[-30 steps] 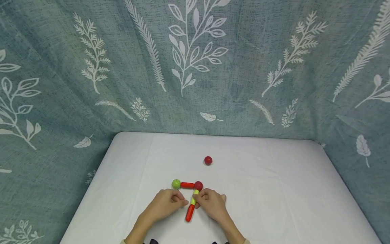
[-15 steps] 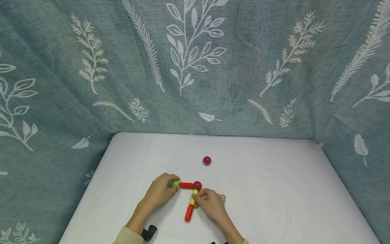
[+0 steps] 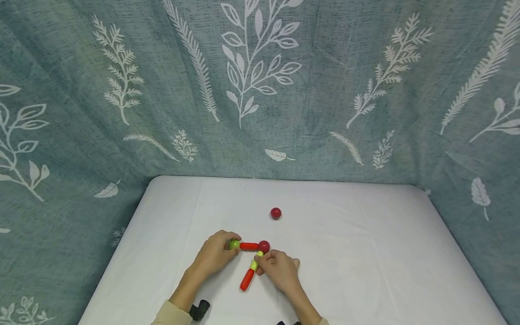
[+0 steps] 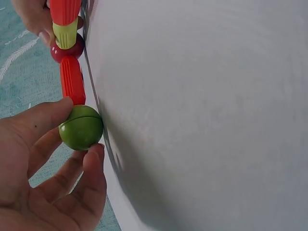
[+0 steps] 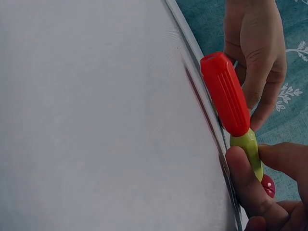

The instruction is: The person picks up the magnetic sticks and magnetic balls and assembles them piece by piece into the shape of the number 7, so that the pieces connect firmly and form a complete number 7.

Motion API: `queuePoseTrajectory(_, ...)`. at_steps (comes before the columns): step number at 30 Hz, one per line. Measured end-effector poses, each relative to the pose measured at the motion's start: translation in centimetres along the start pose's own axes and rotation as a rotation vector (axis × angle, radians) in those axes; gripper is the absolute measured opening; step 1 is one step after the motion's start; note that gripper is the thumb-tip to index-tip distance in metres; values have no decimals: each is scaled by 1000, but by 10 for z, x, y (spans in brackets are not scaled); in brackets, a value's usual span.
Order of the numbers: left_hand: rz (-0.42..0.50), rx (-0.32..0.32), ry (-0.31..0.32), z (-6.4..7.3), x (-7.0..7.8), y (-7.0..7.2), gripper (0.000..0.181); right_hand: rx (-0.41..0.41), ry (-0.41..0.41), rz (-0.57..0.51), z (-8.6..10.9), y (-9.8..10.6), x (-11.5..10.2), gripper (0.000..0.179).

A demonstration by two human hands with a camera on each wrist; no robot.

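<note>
My left hand [image 3: 215, 253] grips a green ball [image 4: 82, 127] between thumb and fingertips. A ribbed red rod [image 3: 249, 246] joins that ball to a dark red ball [image 3: 264, 246]. From the dark red ball a short yellow-green rod [image 5: 248, 147] slants toward me, pinched between the thumb and finger of my right hand [image 3: 280, 269]. Another red rod [image 5: 225, 94] extends in line from its near end, its tip free. In the right wrist view my fingers cover part of the yellow-green rod and most of the dark red ball.
A loose dark red ball [image 3: 276, 213] lies farther back on the white-covered table [image 3: 345, 253]. Black wrist gear [image 3: 199, 310] shows beside the left sleeve. Behind the table hangs a green leaf-patterned curtain [image 3: 325, 90].
My left hand has moved up and left from beside the rods to grip the green ball. The near end of the yellow-green and red rods has swung left in my right hand.
</note>
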State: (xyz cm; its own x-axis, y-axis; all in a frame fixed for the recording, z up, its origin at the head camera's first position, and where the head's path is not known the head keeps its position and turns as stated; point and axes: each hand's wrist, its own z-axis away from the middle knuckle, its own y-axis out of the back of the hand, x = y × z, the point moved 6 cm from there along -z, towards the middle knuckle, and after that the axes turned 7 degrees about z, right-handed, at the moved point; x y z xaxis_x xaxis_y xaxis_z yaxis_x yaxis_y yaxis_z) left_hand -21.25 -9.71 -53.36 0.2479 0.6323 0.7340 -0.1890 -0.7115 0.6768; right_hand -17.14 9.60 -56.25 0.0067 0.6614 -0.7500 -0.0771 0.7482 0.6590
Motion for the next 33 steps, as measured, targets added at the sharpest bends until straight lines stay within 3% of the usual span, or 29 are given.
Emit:
queuePoseTrajectory(10, -15, -27, 11, -3, 1, -2, 30, 13, -16, -4, 0, 3, 1, 23)
queuePoseTrajectory(15, -21, -49, 27, -15, 10, 5, 35, 10, -11, -4, 0, 3, 0, 23)
queuePoseTrajectory(22, 22, -111, -11, -56, 37, 9, 36, 13, -13, -10, 0, 3, -1, 24)
queuePoseTrajectory(28, 50, -210, -61, -96, 54, 1, 36, 13, -3, -5, 0, 1, 1, 24)
queuePoseTrajectory(33, 65, -256, -66, -120, 59, -13, 38, 3, -13, -2, 0, 0, 3, 25)
